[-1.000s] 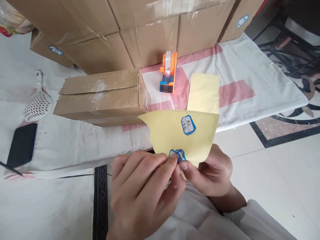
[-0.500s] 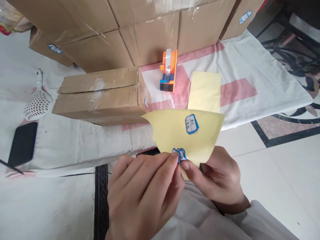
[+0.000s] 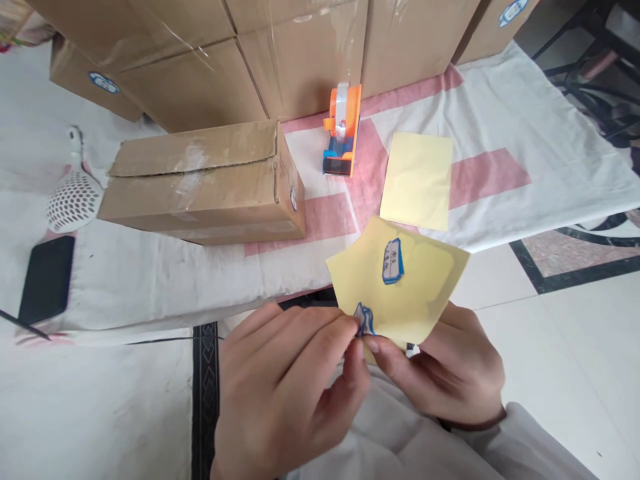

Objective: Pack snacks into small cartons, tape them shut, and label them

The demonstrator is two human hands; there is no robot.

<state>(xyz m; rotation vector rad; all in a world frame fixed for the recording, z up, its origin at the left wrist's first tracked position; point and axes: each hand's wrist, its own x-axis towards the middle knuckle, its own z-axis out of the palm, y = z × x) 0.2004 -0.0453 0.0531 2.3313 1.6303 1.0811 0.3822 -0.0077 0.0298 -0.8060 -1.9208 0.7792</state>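
Note:
A yellow backing sheet (image 3: 425,280) curves upward between my hands at the table's front edge. My right hand (image 3: 457,373) grips its lower edge, the thumb pressing from the near side. Two blue-bordered labels with handwriting show on it: one flat upper label (image 3: 393,261), and one lower, buckled label (image 3: 366,320) near the bottom edge. My left hand (image 3: 290,387) pinches that lower label between thumb and forefinger. The label is creased, and how much of it is off the sheet I cannot tell. Part of the sheet behind my right fingers is hidden.
A taped carton (image 3: 200,180) lies on the cloth-covered table, with stacked cartons (image 3: 310,67) behind it. Also there are an orange-and-blue tape dispenser (image 3: 343,130), another yellow sheet (image 3: 417,180), a white slotted strainer (image 3: 75,200) and a black phone (image 3: 47,280).
The held sheet has shifted right and slightly down, its left edge folding inward. My right hand has moved a little right. The lower label looks more buckled, still in my left fingertips.

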